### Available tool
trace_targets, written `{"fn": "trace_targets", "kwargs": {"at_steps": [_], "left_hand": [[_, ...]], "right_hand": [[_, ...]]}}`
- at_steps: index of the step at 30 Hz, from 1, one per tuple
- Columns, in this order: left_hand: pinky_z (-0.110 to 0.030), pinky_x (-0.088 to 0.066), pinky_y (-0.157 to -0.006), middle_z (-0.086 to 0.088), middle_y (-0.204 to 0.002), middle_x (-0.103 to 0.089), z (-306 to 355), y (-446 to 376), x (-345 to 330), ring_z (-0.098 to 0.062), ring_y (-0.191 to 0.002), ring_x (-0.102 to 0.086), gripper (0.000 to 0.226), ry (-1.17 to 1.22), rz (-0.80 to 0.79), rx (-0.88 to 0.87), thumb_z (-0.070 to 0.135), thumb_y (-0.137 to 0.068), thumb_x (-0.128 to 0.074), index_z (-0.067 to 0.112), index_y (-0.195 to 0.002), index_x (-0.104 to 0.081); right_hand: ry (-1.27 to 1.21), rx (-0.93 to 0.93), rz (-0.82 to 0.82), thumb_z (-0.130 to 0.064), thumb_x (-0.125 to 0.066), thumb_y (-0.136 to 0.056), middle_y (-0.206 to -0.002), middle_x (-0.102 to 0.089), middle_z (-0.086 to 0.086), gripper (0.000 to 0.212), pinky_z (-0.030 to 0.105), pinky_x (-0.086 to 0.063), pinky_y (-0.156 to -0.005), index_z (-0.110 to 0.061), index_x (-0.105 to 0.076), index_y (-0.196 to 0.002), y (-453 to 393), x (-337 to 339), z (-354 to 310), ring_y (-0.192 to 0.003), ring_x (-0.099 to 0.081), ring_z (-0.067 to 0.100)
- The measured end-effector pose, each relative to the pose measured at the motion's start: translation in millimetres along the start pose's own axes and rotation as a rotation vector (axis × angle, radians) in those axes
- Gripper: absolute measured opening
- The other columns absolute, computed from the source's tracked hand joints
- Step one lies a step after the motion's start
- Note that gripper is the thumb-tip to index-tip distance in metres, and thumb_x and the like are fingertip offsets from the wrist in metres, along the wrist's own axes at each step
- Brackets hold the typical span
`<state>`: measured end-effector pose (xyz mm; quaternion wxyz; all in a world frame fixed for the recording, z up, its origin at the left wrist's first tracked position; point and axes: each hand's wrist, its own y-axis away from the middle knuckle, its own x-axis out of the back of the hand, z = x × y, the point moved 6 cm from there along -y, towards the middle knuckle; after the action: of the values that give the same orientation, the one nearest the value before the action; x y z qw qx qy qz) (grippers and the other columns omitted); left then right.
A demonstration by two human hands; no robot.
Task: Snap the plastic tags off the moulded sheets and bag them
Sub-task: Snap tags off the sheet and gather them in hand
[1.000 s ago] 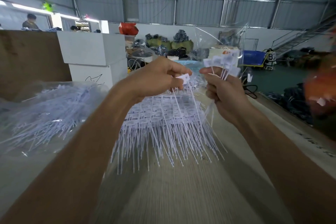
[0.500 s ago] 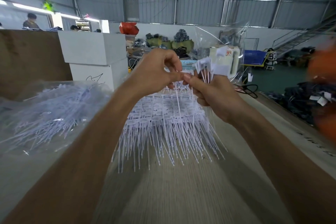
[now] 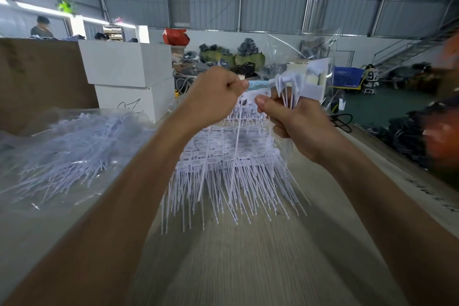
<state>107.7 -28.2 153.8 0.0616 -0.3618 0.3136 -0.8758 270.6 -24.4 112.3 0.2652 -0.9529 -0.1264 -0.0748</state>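
Above the sheets [image 3: 231, 154], left hand [image 3: 213, 97] pinches one tag [image 3: 250, 94], right hand [image 3: 298, 122] grips a tag bunch [image 3: 290, 84], bag [image 3: 310, 57] just behind.

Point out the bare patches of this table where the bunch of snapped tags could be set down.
Bare table runs along the near edge, between the two forearms, in front of the moulded sheets. A narrower strip lies right of the sheets, under the right hand. The left side is crowded by the clear bag of tags; white boxes block the far side.

Pale wood-grain table [image 3: 248, 268] with stacked white tag sheets [image 3: 231, 156] and bagged loose tags [image 3: 69, 154].
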Motion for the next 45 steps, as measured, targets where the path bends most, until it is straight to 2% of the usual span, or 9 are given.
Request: {"fn": "trace_targets", "kwargs": {"at_steps": [2, 4, 10, 15, 19, 26, 35, 40, 45], "left_hand": [[-0.045, -0.057, -0.079, -0.006, -0.06, -0.037, -1.2, -0.1, 0.5, -0.019, -0.061, -0.045, 0.05, 0.056, -0.031, 0.024, 0.032, -0.102, -0.056, -0.009, -0.073, -0.054], [-0.027, -0.05, -0.063, -0.008, -0.059, -0.038, -2.8, 1.6, 0.5, -0.017, -0.058, -0.043, 0.05, 0.098, -0.067, 0.059, 0.032, -0.101, -0.058, -0.011, -0.075, -0.058], [-0.019, -0.037, -0.051, -0.013, -0.078, -0.06, -2.6, 5.9, -2.3, -0.016, -0.054, -0.042, 0.04, 0.249, -0.157, 0.133, 0.028, -0.101, -0.057, 0.008, -0.071, -0.075], [-0.022, -0.038, -0.06, -0.009, -0.079, -0.059, -4.2, 6.2, -7.5, -0.016, -0.054, -0.038, 0.043, 0.217, -0.194, 0.139, 0.027, -0.102, -0.055, -0.014, -0.091, -0.066], [-0.012, -0.035, -0.045, 0.002, -0.051, -0.045, 1.0, 9.0, -13.9, -0.005, -0.04, -0.036, 0.043, 0.236, -0.267, 0.128, 0.019, -0.103, -0.054, 0.0, -0.065, -0.058], [-0.011, -0.032, -0.042, 0.002, -0.051, -0.047, 1.4, 11.1, -14.7, -0.005, -0.039, -0.036, 0.046, 0.235, -0.334, 0.144, 0.026, -0.102, -0.057, -0.02, -0.099, -0.061], [-0.02, -0.032, -0.048, 0.003, -0.045, -0.047, 4.2, 16.9, -23.7, -0.01, -0.041, -0.036, 0.037, 0.179, -0.462, 0.162, 0.023, -0.1, -0.058, 0.005, -0.068, -0.065], [-0.019, -0.044, -0.051, 0.009, -0.048, -0.054, 14.4, 18.5, -6.6, -0.003, -0.042, -0.046, 0.042, 0.244, -0.479, 0.1, 0.033, -0.101, -0.057, 0.016, -0.063, -0.068], [-0.021, -0.046, -0.059, 0.002, -0.08, -0.067, 1.3, 7.9, -0.7, -0.001, -0.058, -0.058, 0.036, 0.125, -0.286, 0.091, 0.024, -0.105, -0.05, 0.021, -0.073, -0.066]], "right_hand": [[0.126, 0.099, 0.033, -0.026, -0.068, -0.096, -0.053, -0.055, -0.021, 0.014, 0.01, -0.037, -0.047, -0.024, -0.062, -0.084, 2.2, 0.6, -9.4, -0.045, -0.044, -0.002], [0.247, 0.209, 0.045, -0.022, -0.065, -0.098, -0.062, -0.061, -0.026, 0.016, 0.008, -0.044, -0.056, -0.028, -0.061, -0.084, 3.5, 0.6, -20.0, -0.057, -0.055, -0.008], [0.517, 0.259, 0.089, -0.031, -0.047, -0.102, -0.074, -0.061, 0.01, 0.043, 0.027, -0.036, -0.055, 0.007, -0.063, -0.088, 1.6, 3.0, -21.6, -0.055, -0.045, 0.008], [0.479, 0.208, 0.176, -0.013, -0.048, -0.103, -0.053, -0.053, -0.007, 0.04, 0.018, -0.031, -0.048, -0.017, -0.054, -0.064, 1.9, 4.3, -10.8, -0.045, -0.041, 0.002], [0.455, 0.292, 0.256, -0.014, -0.049, -0.104, -0.063, -0.052, -0.012, 0.031, 0.011, -0.032, -0.049, -0.013, -0.054, -0.073, 2.4, 4.6, -15.2, -0.05, -0.046, -0.004], [0.442, 0.305, 0.261, 0.001, -0.049, -0.099, -0.064, -0.049, -0.012, 0.035, 0.017, -0.031, -0.053, -0.024, -0.053, -0.074, 0.1, 3.1, -7.6, -0.052, -0.045, -0.004], [0.678, 0.284, 0.391, -0.005, -0.042, -0.094, -0.068, -0.055, -0.004, 0.023, 0.012, -0.033, -0.05, -0.011, -0.059, -0.079, -5.8, 7.0, 9.7, -0.055, -0.047, 0.001], [-0.031, -0.194, 0.719, -0.029, -0.046, -0.107, -0.056, -0.047, -0.009, 0.035, 0.02, -0.028, -0.041, -0.023, -0.049, -0.072, 1.8, 81.2, 51.2, -0.046, -0.036, 0.007], [-0.261, -0.262, 0.604, -0.03, -0.05, -0.105, -0.051, -0.034, -0.009, 0.028, 0.018, -0.021, -0.04, -0.022, -0.049, -0.078, -5.5, 71.1, 54.8, -0.041, -0.026, 0.007]]}}
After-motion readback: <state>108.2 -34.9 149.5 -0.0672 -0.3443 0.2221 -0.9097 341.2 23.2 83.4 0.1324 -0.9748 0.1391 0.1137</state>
